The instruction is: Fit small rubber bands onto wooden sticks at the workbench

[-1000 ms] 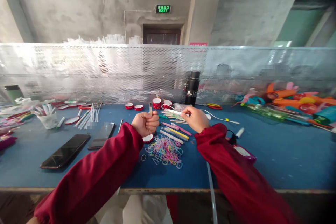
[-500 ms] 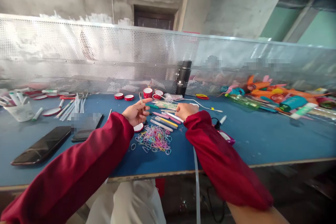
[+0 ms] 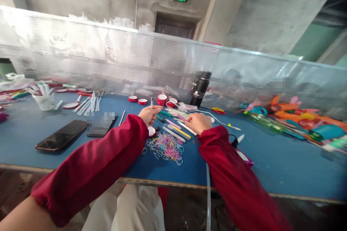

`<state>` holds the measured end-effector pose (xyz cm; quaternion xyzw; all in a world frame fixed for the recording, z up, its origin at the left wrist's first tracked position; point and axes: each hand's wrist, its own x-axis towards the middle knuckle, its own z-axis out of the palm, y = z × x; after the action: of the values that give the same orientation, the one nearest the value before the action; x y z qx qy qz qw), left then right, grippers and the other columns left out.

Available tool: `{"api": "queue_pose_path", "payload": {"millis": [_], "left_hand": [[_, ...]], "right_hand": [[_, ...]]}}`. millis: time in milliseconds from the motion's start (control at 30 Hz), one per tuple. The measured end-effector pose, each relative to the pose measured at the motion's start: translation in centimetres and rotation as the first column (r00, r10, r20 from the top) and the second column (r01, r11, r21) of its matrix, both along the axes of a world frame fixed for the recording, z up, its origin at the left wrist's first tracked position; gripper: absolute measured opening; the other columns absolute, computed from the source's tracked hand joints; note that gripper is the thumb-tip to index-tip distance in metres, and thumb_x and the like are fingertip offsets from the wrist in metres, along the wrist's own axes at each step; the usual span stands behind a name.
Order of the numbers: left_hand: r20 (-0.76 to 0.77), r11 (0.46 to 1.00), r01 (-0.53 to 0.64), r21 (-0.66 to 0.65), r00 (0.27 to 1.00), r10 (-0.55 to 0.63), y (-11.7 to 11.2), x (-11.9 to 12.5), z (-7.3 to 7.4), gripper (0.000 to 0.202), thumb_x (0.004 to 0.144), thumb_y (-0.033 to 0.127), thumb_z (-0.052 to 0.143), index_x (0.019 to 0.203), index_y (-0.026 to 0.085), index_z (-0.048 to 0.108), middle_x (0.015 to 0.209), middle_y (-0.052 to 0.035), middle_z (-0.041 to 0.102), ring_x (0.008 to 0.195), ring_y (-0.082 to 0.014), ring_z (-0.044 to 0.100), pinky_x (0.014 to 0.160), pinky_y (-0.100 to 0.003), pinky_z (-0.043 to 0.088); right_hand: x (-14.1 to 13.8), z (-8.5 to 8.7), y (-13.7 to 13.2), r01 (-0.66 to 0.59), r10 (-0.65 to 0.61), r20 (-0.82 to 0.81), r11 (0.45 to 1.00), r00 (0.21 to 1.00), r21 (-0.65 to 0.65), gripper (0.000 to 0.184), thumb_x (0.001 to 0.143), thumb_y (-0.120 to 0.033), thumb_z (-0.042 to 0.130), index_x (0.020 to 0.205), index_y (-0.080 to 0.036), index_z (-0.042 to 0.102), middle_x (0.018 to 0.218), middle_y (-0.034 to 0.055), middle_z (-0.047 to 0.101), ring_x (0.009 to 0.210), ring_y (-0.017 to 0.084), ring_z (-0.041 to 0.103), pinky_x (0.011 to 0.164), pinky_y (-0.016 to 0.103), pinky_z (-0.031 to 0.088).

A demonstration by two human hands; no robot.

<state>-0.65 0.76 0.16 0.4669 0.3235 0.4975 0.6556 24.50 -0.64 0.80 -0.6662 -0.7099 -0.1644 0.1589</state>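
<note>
We look down at a blue worktop (image 3: 271,166) with both hands at work over its middle, nearer the far edge than the near one. In the left hand (image 3: 149,116), thumb and fingertips come together on a slim stick (image 3: 151,103), which stands nearly upright above the fist. The fingers of the right hand (image 3: 200,123) close on one end of a pink pen (image 3: 182,118), whose free end points toward the far left corner; we cannot tell whether it touches the surface beneath. Just below this hand lies a white pen (image 3: 187,128), and to its left a yellow-and-grey pen (image 3: 180,132) lies at a slant. Between these pens and the near edge we find a loose heap of coloured rubber bands (image 3: 166,148). Beyond the hands, toward the far edge, stand red round tins (image 3: 162,99) and a black flask (image 3: 201,89), the latter tilted in our view. Toward the left edge lie two dark phones (image 3: 62,135), with a white cup (image 3: 45,102) of markers farther back; toward the far right corner spreads a pile of brightly coloured items (image 3: 292,110).
</note>
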Motion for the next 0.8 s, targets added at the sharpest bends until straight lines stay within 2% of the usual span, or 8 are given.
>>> {"api": "queue_pose_path", "payload": {"millis": [100,200,367,500,567,700,733,800], "left_hand": [[-0.057,0.997,-0.065,0.031,0.996,0.067,0.2,0.1,-0.2,0.031,0.075,0.033,0.072,0.101,0.017,0.063,0.046,0.0112,0.025,0.034,-0.0016,0.019,0.039,-0.019,0.006],[-0.136,0.995,-0.07,0.071,0.988,0.079,0.0,0.3,-0.3,0.029,0.074,0.037,0.072,0.092,0.016,0.065,0.044,0.0111,0.025,0.033,-0.0019,0.019,0.039,-0.02,0.005],[-0.167,0.993,-0.085,0.087,0.981,0.098,-0.4,0.6,0.2,0.018,0.074,0.03,0.073,0.077,0.014,0.064,0.04,0.0096,0.028,0.034,-0.0023,0.02,0.04,-0.023,0.006],[-0.169,0.992,-0.092,0.083,0.98,0.105,-0.5,0.5,0.5,0.017,0.071,0.025,0.075,0.069,0.014,0.062,0.04,0.0079,0.032,0.036,-0.0028,0.023,0.041,-0.023,0.008],[-0.177,0.995,-0.046,0.087,0.982,0.061,-0.6,0.5,0.4,0.018,0.071,0.026,0.075,0.07,0.014,0.062,0.041,0.0076,0.031,0.036,-0.003,0.022,0.041,-0.023,0.008],[-0.236,0.984,0.104,0.145,0.969,-0.068,-0.8,0.9,-0.1,0.021,0.07,0.031,0.076,0.071,0.014,0.063,0.042,0.0072,0.031,0.037,-0.003,0.021,0.042,-0.023,0.007],[-0.257,0.976,0.138,0.167,0.962,-0.092,-0.8,1.0,-0.2,0.022,0.07,0.032,0.076,0.072,0.014,0.064,0.042,0.0072,0.032,0.038,-0.0031,0.021,0.042,-0.023,0.007],[-0.304,0.958,0.185,0.218,0.946,-0.113,-0.9,1.4,-0.3,0.023,0.07,0.034,0.075,0.072,0.014,0.064,0.042,0.0072,0.033,0.038,-0.0034,0.022,0.042,-0.023,0.009]], "right_hand": [[-1.0,1.0,-0.7,-0.291,0.305,-0.112,0.949,0.946,0.124,0.018,0.075,-0.039,0.06,0.076,-0.022,0.067,0.078,0.0034,0.068,0.076,0.019,0.061,0.071,0.031,0.044],[-2.2,1.3,-1.4,-0.449,0.462,-0.177,0.887,0.869,0.11,0.009,0.075,-0.032,0.059,0.076,-0.025,0.063,0.079,0.0036,0.068,0.077,0.02,0.061,0.074,0.033,0.047],[-3.0,1.4,-2.1,-0.51,0.519,-0.215,0.854,0.827,0.102,0.003,0.072,-0.028,0.061,0.07,-0.025,0.062,0.075,0.0034,0.066,0.074,0.02,0.059,0.073,0.034,0.047],[-2.9,1.5,-2.0,-0.473,0.541,-0.388,0.841,0.746,0.262,0.015,0.076,-0.035,0.059,0.075,-0.021,0.063,0.074,0.0026,0.063,0.071,0.017,0.056,0.069,0.032,0.046],[-3.1,1.5,-1.9,-0.427,0.541,-0.595,0.839,0.595,0.337,0.022,0.078,-0.042,0.06,0.084,-0.021,0.063,0.073,0.0007,0.061,0.066,0.015,0.055,0.064,0.029,0.046],[-4.0,1.1,-2.0,-0.453,0.505,-0.846,0.803,0.172,0.387,0.03,0.077,-0.049,0.064,0.089,-0.022,0.06,0.066,-0.0036,0.054,0.056,0.01,0.05,0.056,0.025,0.044],[-4.2,0.9,-2.1,-0.492,0.488,-0.864,0.786,0.122,0.374,0.03,0.078,-0.05,0.063,0.087,-0.022,0.06,0.065,-0.0036,0.053,0.055,0.01,0.049,0.055,0.024,0.043],[-4.9,0.5,-2.2,-0.563,0.454,-0.886,0.758,0.093,0.33,0.033,0.082,-0.053,0.057,0.085,-0.02,0.063,0.061,-0.0029,0.052,0.053,0.009,0.047,0.051,0.023,0.04]]}}
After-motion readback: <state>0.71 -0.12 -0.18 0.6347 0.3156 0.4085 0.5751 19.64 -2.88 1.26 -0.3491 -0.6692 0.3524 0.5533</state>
